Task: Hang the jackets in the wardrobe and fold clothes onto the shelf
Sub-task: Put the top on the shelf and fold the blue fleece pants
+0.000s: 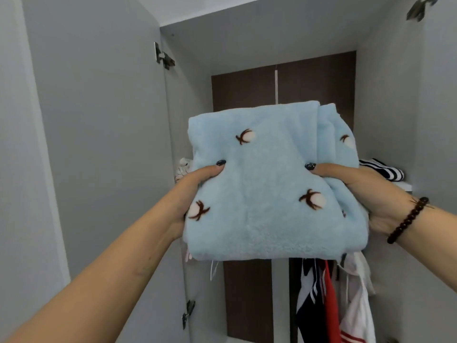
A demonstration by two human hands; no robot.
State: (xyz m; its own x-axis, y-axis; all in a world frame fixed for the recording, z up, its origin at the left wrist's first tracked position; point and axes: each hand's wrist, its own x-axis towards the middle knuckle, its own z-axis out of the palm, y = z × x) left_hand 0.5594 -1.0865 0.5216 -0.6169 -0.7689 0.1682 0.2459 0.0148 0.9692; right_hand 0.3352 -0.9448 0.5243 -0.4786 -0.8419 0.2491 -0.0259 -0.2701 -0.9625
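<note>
**A:** What fills the middle of the frame?

**B:** A folded light blue fleece garment (269,184), patterned with small white-and-brown sprigs. It is held up in front of an open grey wardrobe (385,107), at about the height of the shelf (405,186), whose white edge shows at the right.

**A:** How are the hands holding it?

**B:** The left hand (191,194) grips the left edge, thumb pressed on top and fingers hidden underneath. The right hand (366,194) grips the right edge the same way, thumb on top. A dark beaded bracelet (408,220) circles the right wrist. Both hands close firmly around the bundle; neither is free.

**A:** Is anything on the shelf yet?

**B:** At centre right, just behind the fleece, a navy-and-white striped piece (385,172) lies on the shelf. At centre left a pale crumpled cloth (183,167) peeks out behind the fleece; whether it rests on the shelf I cannot tell.

**A:** And the hanging part?

**B:** In the lower right of the frame several hanging garments (333,300) show below the shelf, in red, white and dark navy. The rail and hangers are hidden.

**A:** So how far along is the job?

**B:** My judgement: well under way. Some pieces hang, at least one sits folded, and the blue fleece is folded but not yet set down. Placing it remains. Whether more clothes wait elsewhere cannot be seen.
</note>
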